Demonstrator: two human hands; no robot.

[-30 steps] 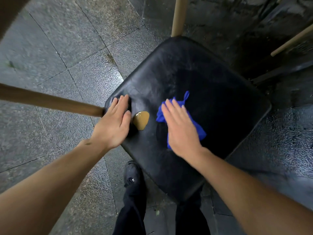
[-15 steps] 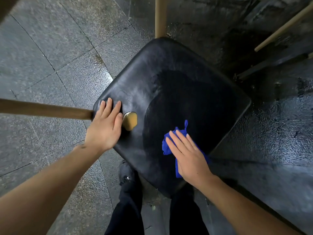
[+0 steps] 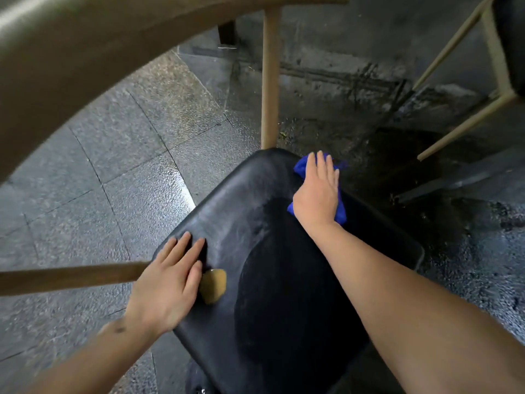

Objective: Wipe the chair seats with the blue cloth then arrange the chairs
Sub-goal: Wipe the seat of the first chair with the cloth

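Head view, looking down. Floor [image 3: 119, 155]: grey stone slabs with dark joints, wet and shiny at left; darker, stained and grimy at right and beyond the seat. Chair seat [image 3: 272, 280]: black padded cushion, corner pointing away from the viewer, pale dull film on its left part, a darker glossy patch through the middle. Round tan disc [image 3: 213, 285] set in the seat near its left edge. Wooden spindles: one [image 3: 270, 81] rising from the far corner, one [image 3: 71, 277] running off to the left. Curved wooden rail [image 3: 85, 61], blurred, across the upper left. Second chair's frame [image 3: 483, 81], pale wood, at upper right. Blue cloth [image 3: 339, 214]: at the seat's far right edge, under the right hand [image 3: 318, 197], whose fingers lie flat and close together, pressing it down. Left hand [image 3: 167, 282]: palm flat on the seat's left edge, fingers slightly spread, thumb touching the disc, gripping nothing.
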